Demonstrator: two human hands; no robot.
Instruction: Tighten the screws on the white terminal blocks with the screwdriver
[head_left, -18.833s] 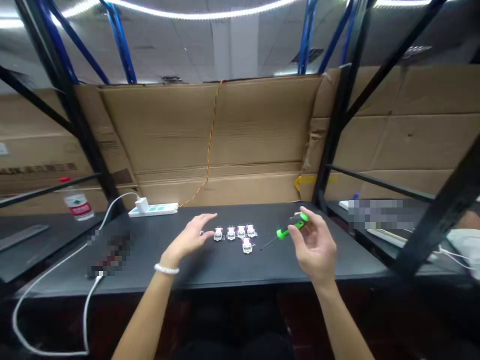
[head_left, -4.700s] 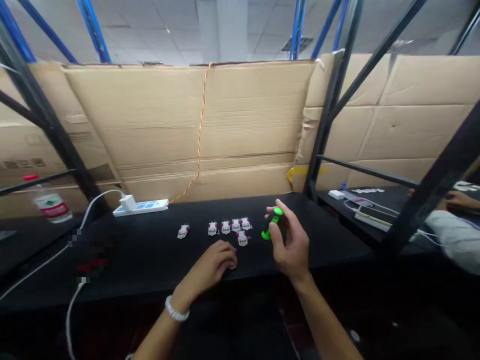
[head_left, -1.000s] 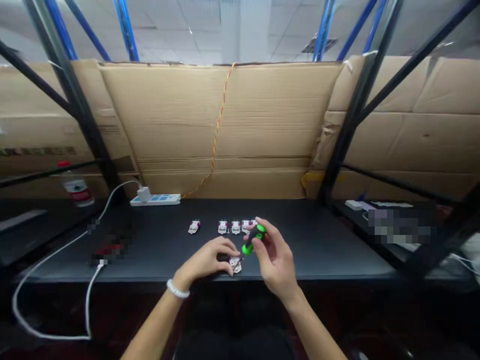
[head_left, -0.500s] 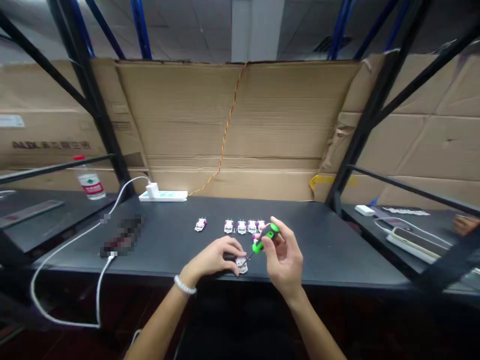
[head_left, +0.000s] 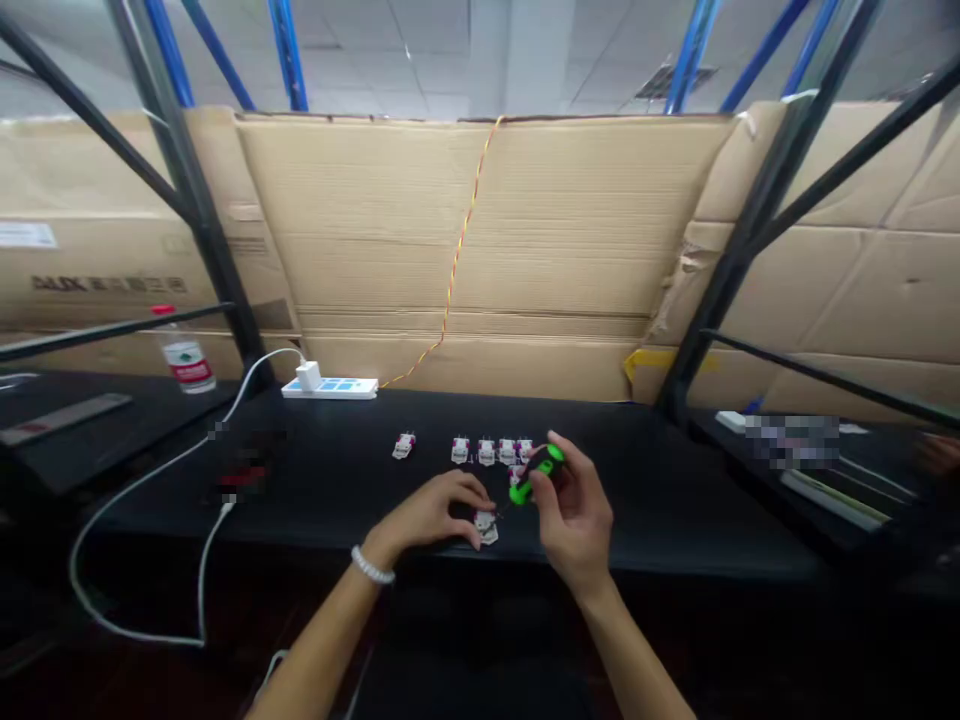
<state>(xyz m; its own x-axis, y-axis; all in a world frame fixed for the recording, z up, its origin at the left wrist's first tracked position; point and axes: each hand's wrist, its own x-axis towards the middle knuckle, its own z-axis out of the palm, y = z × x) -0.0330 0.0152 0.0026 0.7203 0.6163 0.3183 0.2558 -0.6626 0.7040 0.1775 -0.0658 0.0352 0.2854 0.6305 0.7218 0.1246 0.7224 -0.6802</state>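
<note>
Cardboard sheets [head_left: 525, 230] back a black tabletop [head_left: 337, 490]. Far left stands a clear plastic bottle with a red cap [head_left: 184, 355], then a white power strip [head_left: 330, 386]. A lone white-and-magenta part [head_left: 403, 446] lies left of a row of matching parts [head_left: 491, 451]. At the front edge the left hand [head_left: 431, 510] pins a small white part [head_left: 487, 527] under curled fingers. Just right, the right hand [head_left: 576, 512] is wrapped around a green-and-black screwdriver [head_left: 534, 473], its tip slanting down toward that part.

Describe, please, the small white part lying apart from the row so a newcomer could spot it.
On the black tabletop, in front of the white power strip, runs a row of small white-and-magenta parts. The lone part lies left of that row, set off by a gap.
</note>
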